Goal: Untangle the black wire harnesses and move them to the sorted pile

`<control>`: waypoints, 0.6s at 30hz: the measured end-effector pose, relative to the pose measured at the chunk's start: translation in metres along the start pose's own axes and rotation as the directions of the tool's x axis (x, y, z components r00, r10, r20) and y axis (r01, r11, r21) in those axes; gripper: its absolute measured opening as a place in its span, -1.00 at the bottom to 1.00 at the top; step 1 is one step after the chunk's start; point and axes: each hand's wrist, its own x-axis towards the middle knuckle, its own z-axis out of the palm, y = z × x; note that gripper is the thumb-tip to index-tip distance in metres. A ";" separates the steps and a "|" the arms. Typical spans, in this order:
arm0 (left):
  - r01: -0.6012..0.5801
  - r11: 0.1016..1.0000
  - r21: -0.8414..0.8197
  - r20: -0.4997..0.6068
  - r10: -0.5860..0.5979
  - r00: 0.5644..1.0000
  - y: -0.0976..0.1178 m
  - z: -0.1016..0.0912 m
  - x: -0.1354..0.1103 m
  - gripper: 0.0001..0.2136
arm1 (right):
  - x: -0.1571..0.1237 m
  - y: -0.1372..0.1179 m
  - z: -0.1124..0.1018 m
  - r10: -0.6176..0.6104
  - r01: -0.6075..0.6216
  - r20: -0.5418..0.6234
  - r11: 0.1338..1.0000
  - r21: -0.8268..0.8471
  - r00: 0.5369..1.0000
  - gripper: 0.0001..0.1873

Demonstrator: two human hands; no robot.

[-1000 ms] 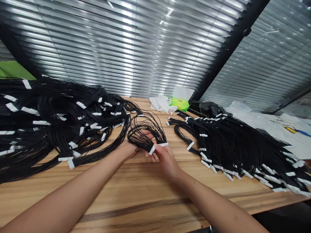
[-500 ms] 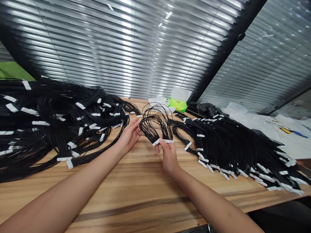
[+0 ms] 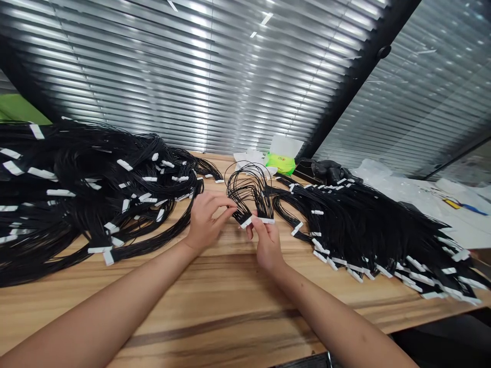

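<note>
A black wire harness (image 3: 251, 179) arches in a loop above the table, with a white connector on each end. Pinched in my right hand (image 3: 267, 245) are its two connectors, held side by side: the left connector (image 3: 246, 222) is tilted, the right connector (image 3: 267, 221) nearly level. My left hand (image 3: 209, 217) has its thumb and forefinger closed on the wires at the loop's left side, just above the tilted connector. How many wires lie between those fingertips is too small to tell.
A tangled heap of black harnesses (image 3: 95, 168) covers the left of the wooden table (image 3: 215, 306). Another pile of harnesses (image 3: 368, 230) fans out on the right. Behind stand a green tissue pack (image 3: 282, 163) and window blinds (image 3: 184, 76). Yellow-and-blue tools (image 3: 462, 205) lie far right.
My left hand has moved from beside the loop, fingers apart, down to its left side and closed its fingertips on the wires. The right hand stays on the connectors.
</note>
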 end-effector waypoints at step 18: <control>0.027 0.999 0.025 0.365 -0.034 0.931 -0.008 -0.002 0.004 -0.83 | 0.010 -0.010 -0.002 0.087 -0.087 -0.023 0.996 -0.002 0.996 -0.59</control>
